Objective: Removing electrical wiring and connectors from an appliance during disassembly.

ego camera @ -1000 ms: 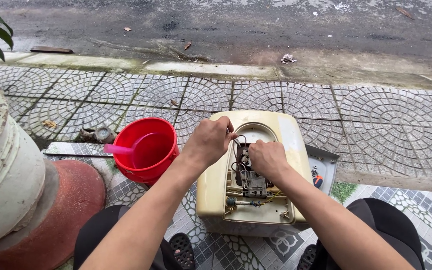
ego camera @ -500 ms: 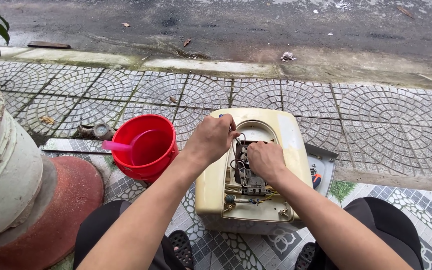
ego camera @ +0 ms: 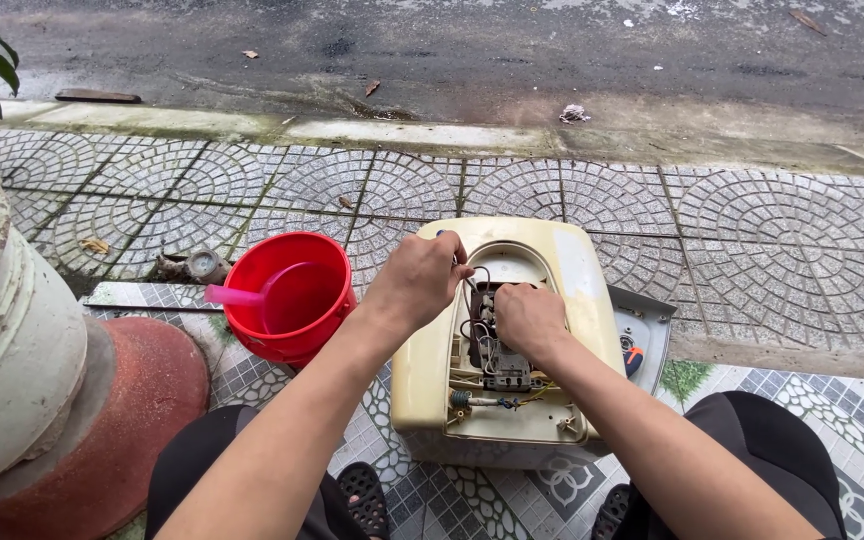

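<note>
The cream-coloured appliance housing (ego camera: 512,340) lies open-side up on the patterned paving (ego camera: 752,230), just in front of the person's knees, its wiring and terminal block (ego camera: 502,372) exposed in the middle. The left hand (ego camera: 420,280) is curled at the upper rim of the opening, fingers pinching what looks like a thin tool or wire; which one is too small to tell. The right hand (ego camera: 529,318) rests on the wiring with fingers pressed together, gripping something hidden beneath them. Work like this goes best with one hand bracing the wires while the other moves slowly. A red bucket (ego camera: 287,295) holding a pink scoop (ego camera: 252,297) stands just left.
</note>
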